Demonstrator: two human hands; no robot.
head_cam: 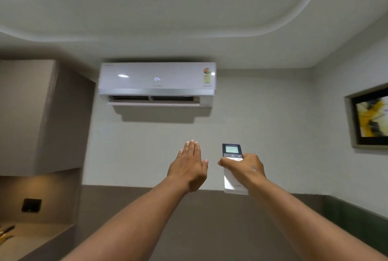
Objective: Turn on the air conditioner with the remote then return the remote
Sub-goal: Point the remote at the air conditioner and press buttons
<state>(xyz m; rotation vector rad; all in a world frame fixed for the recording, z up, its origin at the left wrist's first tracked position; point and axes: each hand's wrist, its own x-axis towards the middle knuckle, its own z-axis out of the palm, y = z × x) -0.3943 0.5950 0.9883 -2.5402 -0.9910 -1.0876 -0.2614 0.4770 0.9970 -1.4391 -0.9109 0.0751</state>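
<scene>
Right hand [243, 167] grips remote [233, 168], lower centre-right, display lit; left hand [190, 166] flat, fingers extended, empty. Air conditioner [157, 83] upper centre, louvre open.

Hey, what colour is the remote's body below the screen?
White, seen best in the head view: the remote in the right hand.

Low in the left corner, a recessed beige shelf [39, 237] set into a lit niche under a boxy beige cabinet. On its far-left edge, a few dark and pale items [6, 232], cut off by the frame and too blurred to identify. On the niche's back wall, just above the shelf, a dark square switch plate [31, 205].
</scene>
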